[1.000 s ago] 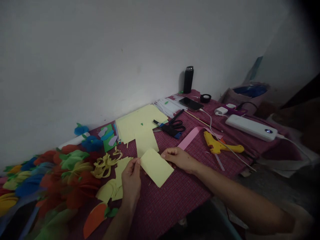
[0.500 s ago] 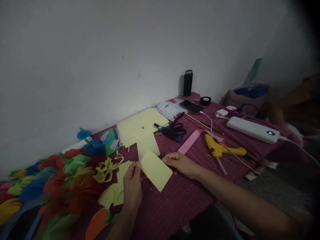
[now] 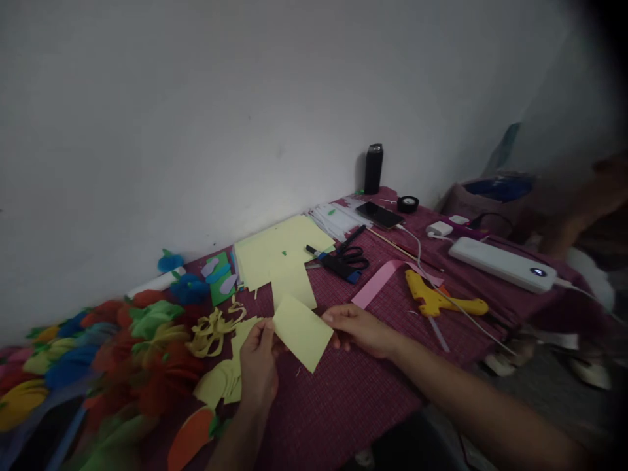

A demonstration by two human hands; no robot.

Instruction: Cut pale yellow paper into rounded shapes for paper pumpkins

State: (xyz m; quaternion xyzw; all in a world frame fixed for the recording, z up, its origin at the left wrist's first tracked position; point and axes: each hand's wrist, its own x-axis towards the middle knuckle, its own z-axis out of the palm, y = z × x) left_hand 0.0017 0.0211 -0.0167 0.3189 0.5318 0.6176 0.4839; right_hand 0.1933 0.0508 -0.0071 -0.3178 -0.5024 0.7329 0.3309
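Note:
A pale yellow rectangular piece of paper is held up, tilted, over the table. My left hand pinches its left corner between thumb and fingers. At the right corner, my right hand grips the same piece. Behind it lies another yellow piece, partly overlapping a stack of large yellow sheets. Beside my left hand are cut yellow pieces with rounded edges and curled yellow scraps. Black-handled scissors lie beyond my right hand, next to a blue and black cutter.
Colourful pumpkin-like paper shapes crowd the left side. To the right are a yellow glue gun, a pink strip, a white power bank with cables, a phone, black tape and a black bottle. Another person sits at far right.
The view has shifted slightly, so the table appears a little lower and further right. Both hands still hold the yellow paper, which has turned slightly. The other person's feet now show at right.

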